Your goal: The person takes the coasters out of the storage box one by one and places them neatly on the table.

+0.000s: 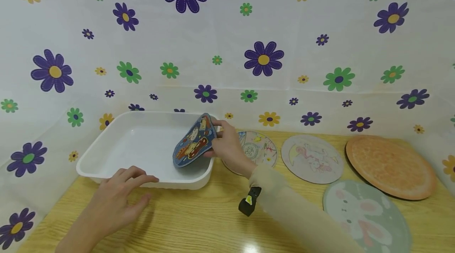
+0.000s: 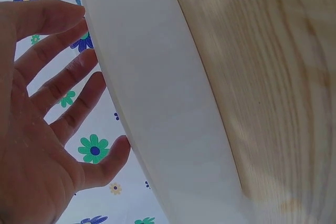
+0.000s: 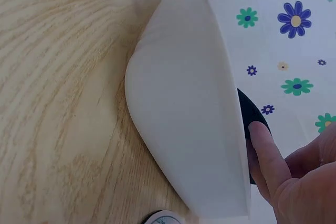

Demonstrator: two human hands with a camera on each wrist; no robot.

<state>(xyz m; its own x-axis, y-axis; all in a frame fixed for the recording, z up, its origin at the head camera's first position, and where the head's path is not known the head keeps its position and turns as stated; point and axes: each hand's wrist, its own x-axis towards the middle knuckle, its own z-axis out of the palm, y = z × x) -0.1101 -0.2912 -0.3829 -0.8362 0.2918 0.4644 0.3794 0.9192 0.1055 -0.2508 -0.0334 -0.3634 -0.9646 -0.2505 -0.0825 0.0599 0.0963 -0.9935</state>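
Observation:
My right hand [image 1: 229,146] grips a round blue mouse pad [image 1: 192,144] with a cartoon print by its right edge. The pad is tilted and bent, its lower edge down inside the right end of a white plastic tray [image 1: 142,142]. Its black underside [image 3: 251,109] shows past the tray's rim in the right wrist view, with my thumb and fingers around it. At the tray's front rim is my left hand [image 1: 119,195], fingers spread and loosely bent, fingertips right at the edge and nothing held.
Right of the tray lie several round pads: a floral one [image 1: 261,146] partly behind my right arm, a pale unicorn one [image 1: 313,159], an orange one [image 1: 391,166] and a green bunny one [image 1: 367,217]. A flower-print cloth [image 1: 220,27] hangs behind the wooden table [image 1: 199,221].

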